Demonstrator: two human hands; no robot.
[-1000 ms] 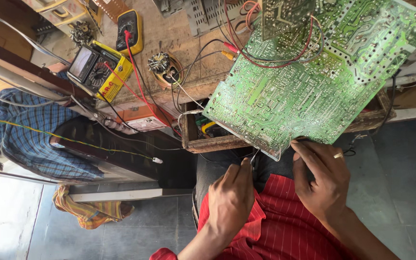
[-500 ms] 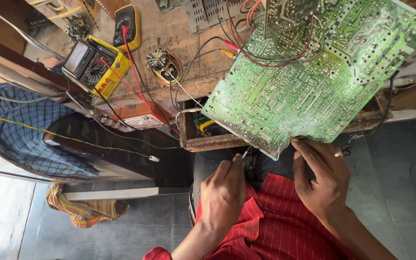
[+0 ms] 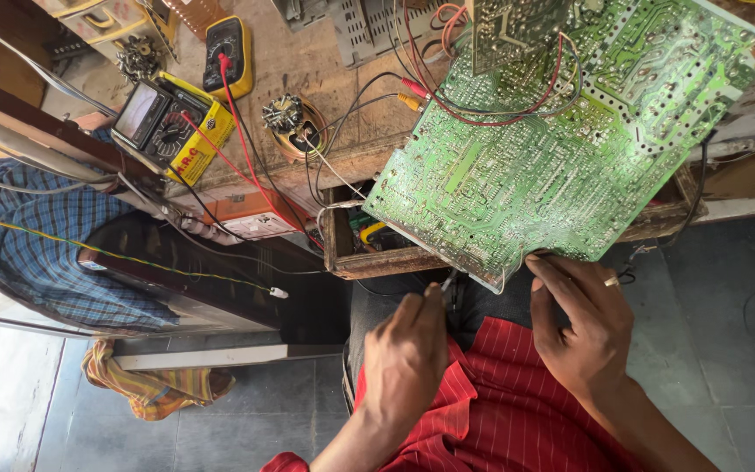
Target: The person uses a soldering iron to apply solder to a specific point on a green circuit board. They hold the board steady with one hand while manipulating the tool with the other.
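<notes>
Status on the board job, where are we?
Done: the green circuit board is out and turned solder side up, propped over the open wooden drawer; two multimeters lie on the bench. In hand: the right hand steadies the board's lower edge, and the left hand holds a thin tool at that edge. Left: red wires remain attached; no meter lead touches the board.

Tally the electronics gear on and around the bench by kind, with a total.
Green circuit boards: 1, the large board, its lower edge touched by the right hand
Multimeters: 2, an analog meter and a smaller yellow-cased meter
Thin tools: 1, the slim tool pinched in the left hand
Copper-wound coil parts: 1, the coil part
Total: 5
</notes>
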